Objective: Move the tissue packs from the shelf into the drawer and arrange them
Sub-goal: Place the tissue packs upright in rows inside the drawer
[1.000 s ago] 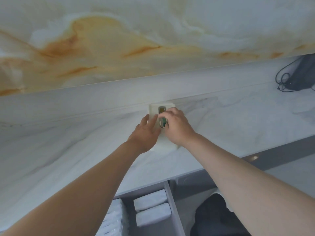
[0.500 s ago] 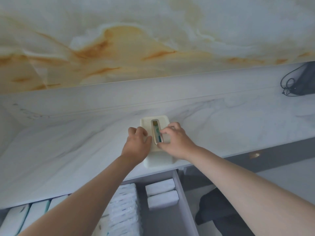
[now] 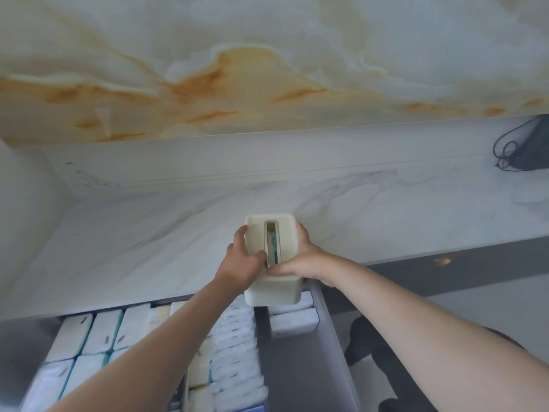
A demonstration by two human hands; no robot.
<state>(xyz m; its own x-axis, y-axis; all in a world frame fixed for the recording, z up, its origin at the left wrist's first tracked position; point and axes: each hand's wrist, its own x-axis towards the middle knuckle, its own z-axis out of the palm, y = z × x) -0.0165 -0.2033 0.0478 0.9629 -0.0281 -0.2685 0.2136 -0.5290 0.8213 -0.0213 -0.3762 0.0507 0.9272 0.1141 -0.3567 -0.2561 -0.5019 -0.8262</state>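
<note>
A cream tissue box (image 3: 283, 236) with a long slot in its lid is held in both hands, lifted over the front edge of the white marble shelf (image 3: 148, 245). My left hand (image 3: 242, 261) grips its left side, thumb on the lid. My right hand (image 3: 303, 257) grips the right side, thumb near the slot's near end. Green-blue tissue shows through the slot. Below, the open grey drawer (image 3: 329, 352) holds several white tissue packs (image 3: 98, 334) in rows on the left and two packs (image 3: 295, 321) in the right compartment.
A grey divider (image 3: 263, 331) splits the drawer. A black device with coiled cable (image 3: 525, 150) sits at the shelf's far right. An orange-veined marble wall (image 3: 267, 69) rises behind the shelf. A dark object (image 3: 368, 343) lies on the floor right of the drawer.
The box has come off the shelf toward me and now overhangs the drawer. Both hands moved from its lid to its sides. The view tilted down, showing more of the drawer.
</note>
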